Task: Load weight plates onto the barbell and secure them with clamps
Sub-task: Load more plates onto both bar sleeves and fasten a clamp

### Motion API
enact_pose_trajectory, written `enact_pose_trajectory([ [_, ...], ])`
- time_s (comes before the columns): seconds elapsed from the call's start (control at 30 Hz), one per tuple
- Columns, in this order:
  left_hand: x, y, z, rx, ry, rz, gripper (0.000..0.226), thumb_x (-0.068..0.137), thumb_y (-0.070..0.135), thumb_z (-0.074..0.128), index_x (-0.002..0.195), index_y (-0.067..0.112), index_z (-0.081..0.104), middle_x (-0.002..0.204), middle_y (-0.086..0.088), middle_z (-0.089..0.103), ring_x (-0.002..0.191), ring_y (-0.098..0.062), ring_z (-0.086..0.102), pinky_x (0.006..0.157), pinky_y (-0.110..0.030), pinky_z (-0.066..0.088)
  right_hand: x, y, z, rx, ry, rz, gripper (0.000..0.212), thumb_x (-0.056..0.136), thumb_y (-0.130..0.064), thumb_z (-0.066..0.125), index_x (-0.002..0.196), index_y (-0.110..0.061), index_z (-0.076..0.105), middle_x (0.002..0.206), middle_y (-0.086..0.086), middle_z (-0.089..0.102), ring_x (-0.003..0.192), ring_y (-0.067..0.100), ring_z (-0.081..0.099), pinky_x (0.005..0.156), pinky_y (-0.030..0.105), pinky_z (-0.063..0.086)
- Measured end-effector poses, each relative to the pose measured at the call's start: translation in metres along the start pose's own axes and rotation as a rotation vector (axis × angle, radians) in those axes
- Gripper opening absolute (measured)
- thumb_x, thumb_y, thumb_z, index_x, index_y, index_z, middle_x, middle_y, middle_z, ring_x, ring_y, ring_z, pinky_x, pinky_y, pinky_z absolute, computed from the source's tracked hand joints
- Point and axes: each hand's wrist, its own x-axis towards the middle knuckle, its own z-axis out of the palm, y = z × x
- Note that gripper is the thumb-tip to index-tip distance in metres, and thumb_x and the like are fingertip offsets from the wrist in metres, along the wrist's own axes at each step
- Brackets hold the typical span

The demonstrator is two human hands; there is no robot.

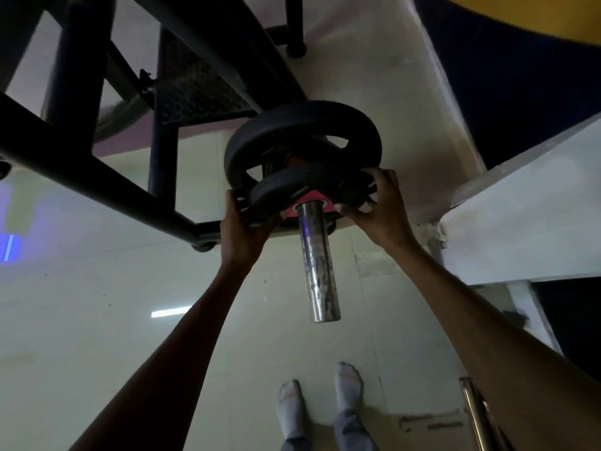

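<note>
Two hands, left hand and right hand, grip small black round plate | guiding it along shiny steel barbell sleeve | clamps unseen

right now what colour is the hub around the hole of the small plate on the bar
Red, ringing the chrome barbell sleeve at the centre of the black small plate. Seen in the head view.

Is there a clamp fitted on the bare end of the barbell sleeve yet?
No: the barbell sleeve is bare steel from the smaller plate outward, with no clamp on it.
</note>
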Motion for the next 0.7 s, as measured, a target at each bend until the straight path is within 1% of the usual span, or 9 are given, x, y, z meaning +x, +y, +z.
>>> enact_pose_trajectory([
  [0.07, -0.015, 0.002, -0.001, 0.029, -0.003, 0.013, 0.072, 0.078, 0.035, 0.086, 0.13, 0.01, 0.044, 0.119, 0.006, 0.066, 0.107, -0.017, 0.072, 0.081, -0.026, 0.064, -0.011, 0.003, -0.001, -0.004, -0.019, 0.003, 0.073, 0.07, -0.039, 0.087, 0.129, -0.013, 0.052, 0.128, 0.005, 0.044, 0.115, 0.018, 0.053, 0.094, 0.046, 0.058],
  [0.1, -0.025, 0.002, -0.002, 0.042, -0.003, 0.029, 0.073, 0.076, 0.04, 0.085, 0.128, 0.009, 0.044, 0.118, 0.006, 0.065, 0.106, -0.015, 0.071, 0.079, -0.019, 0.062, -0.02, 0.003, -0.001, 0.007, -0.028, -0.007, 0.072, 0.071, -0.04, 0.086, 0.127, -0.012, 0.052, 0.127, 0.004, 0.045, 0.114, 0.016, 0.053, 0.093, 0.047, 0.059],
  [0.17, -0.046, 0.0, -0.001, 0.048, 0.018, 0.053, 0.07, 0.076, 0.037, 0.087, 0.125, 0.009, 0.045, 0.117, 0.007, 0.063, 0.105, -0.012, 0.068, 0.079, -0.012, 0.059, -0.04, 0.005, -0.002, 0.063, -0.04, -0.01, 0.067, 0.074, -0.04, 0.084, 0.125, -0.014, 0.05, 0.127, 0.004, 0.05, 0.116, 0.015, 0.055, 0.091, 0.048, 0.059],
  [0.27, -0.08, -0.008, 0.001, 0.024, 0.047, 0.072, 0.066, 0.078, 0.024, 0.089, 0.128, 0.009, 0.049, 0.118, 0.011, 0.063, 0.112, -0.009, 0.067, 0.087, -0.02, 0.061, -0.076, 0.004, -0.007, 0.12, -0.07, 0.016, 0.055, 0.082, -0.02, 0.085, 0.123, -0.018, 0.05, 0.119, -0.004, 0.061, 0.118, 0.011, 0.06, 0.091, 0.044, 0.061],
  [0.33, -0.106, -0.013, 0.001, 0.015, 0.049, 0.063, 0.068, 0.079, 0.019, 0.089, 0.135, 0.009, 0.051, 0.124, 0.003, 0.068, 0.115, -0.009, 0.067, 0.089, -0.022, 0.061, -0.104, 0.003, -0.01, 0.098, -0.074, 0.008, 0.052, 0.084, -0.014, 0.083, 0.123, -0.024, 0.049, 0.116, -0.017, 0.061, 0.116, 0.003, 0.06, 0.091, 0.038, 0.061],
  [0.4, -0.13, -0.019, 0.001, 0.008, 0.055, 0.051, 0.066, 0.081, 0.015, 0.089, 0.136, 0.012, 0.052, 0.123, -0.001, 0.071, 0.114, -0.01, 0.069, 0.088, -0.023, 0.061, -0.131, 0.001, -0.013, 0.078, -0.067, -0.003, 0.053, 0.085, -0.012, 0.081, 0.123, -0.028, 0.048, 0.116, -0.024, 0.058, 0.115, -0.004, 0.058, 0.09, 0.033, 0.061],
  [0.57, -0.191, -0.03, -0.002, 0.012, 0.08, 0.027, 0.049, 0.085, 0.009, 0.086, 0.123, 0.018, 0.055, 0.114, -0.002, 0.073, 0.108, -0.011, 0.072, 0.083, -0.033, 0.065, -0.195, -0.008, -0.02, 0.069, -0.038, 0.006, 0.051, 0.084, -0.011, 0.082, 0.121, -0.026, 0.049, 0.112, -0.024, 0.059, 0.11, -0.008, 0.058, 0.086, 0.027, 0.06],
  [0.63, -0.218, -0.032, -0.007, 0.026, 0.062, 0.028, 0.048, 0.086, 0.012, 0.085, 0.122, 0.019, 0.055, 0.112, 0.0, 0.074, 0.104, -0.01, 0.072, 0.082, -0.032, 0.065, -0.222, -0.011, -0.024, 0.055, -0.029, 0.018, 0.05, 0.083, -0.011, 0.082, 0.119, -0.025, 0.049, 0.11, -0.022, 0.061, 0.108, -0.008, 0.059, 0.083, 0.023, 0.059],
  [0.7, -0.247, -0.032, -0.017, 0.039, 0.05, 0.042, 0.047, 0.086, 0.013, 0.085, 0.122, 0.018, 0.055, 0.11, 0.001, 0.074, 0.099, -0.008, 0.072, 0.081, -0.029, 0.064, -0.252, -0.017, -0.027, 0.047, -0.026, 0.022, 0.05, 0.083, -0.013, 0.084, 0.118, -0.023, 0.051, 0.109, -0.014, 0.063, 0.107, -0.002, 0.06, 0.079, 0.02, 0.057],
])
